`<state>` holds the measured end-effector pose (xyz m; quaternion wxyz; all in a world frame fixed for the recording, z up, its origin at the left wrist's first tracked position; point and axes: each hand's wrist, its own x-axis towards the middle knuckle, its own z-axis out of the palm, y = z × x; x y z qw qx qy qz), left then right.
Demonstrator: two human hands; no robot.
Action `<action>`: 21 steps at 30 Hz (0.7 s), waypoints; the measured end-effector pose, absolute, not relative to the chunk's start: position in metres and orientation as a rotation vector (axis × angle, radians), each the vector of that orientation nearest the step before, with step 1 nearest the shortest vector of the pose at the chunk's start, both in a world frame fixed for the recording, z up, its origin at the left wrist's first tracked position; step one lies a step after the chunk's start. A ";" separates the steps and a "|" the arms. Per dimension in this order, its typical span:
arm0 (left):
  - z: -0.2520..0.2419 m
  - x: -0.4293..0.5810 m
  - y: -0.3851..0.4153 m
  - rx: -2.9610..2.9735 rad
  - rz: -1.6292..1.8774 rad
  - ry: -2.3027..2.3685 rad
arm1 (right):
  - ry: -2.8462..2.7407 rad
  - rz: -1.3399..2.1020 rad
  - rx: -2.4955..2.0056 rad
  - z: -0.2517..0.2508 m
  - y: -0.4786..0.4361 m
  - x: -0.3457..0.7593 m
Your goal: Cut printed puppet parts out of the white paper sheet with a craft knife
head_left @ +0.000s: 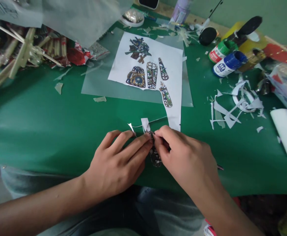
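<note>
A small dark patterned cut-out (pixel 155 158) lies on the green table (pixel 47 127) in front of me, partly hidden by my fingers. My left hand (pixel 121 159) rests beside it with fingers extended, their tips pressing its upper part down. At the same spot my right hand (pixel 186 152) is closed in a pinch on the piece's upper edge; anything else inside that pinch is hidden. A narrow white paper strip (pixel 145 124) and a thin curled paper sliver (pixel 132 127) stick out beyond the fingertips.
Beyond the hands, a white paper sheet (pixel 118 65) bearing several patterned cut-outs lies on a translucent sheet (pixel 94 83). Paper scraps (pixel 231 114), a blue paint jar (pixel 229 64) and a green paint jar (pixel 223 50) are at right. Bundled sticks (pixel 23 54) and plastic bags lie at left.
</note>
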<state>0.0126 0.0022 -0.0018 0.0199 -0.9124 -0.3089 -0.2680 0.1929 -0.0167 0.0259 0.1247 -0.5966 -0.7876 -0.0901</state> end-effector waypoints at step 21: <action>0.002 0.011 0.006 -2.815 -0.722 -0.905 | -2.368 -0.232 -1.766 0.031 -0.019 0.191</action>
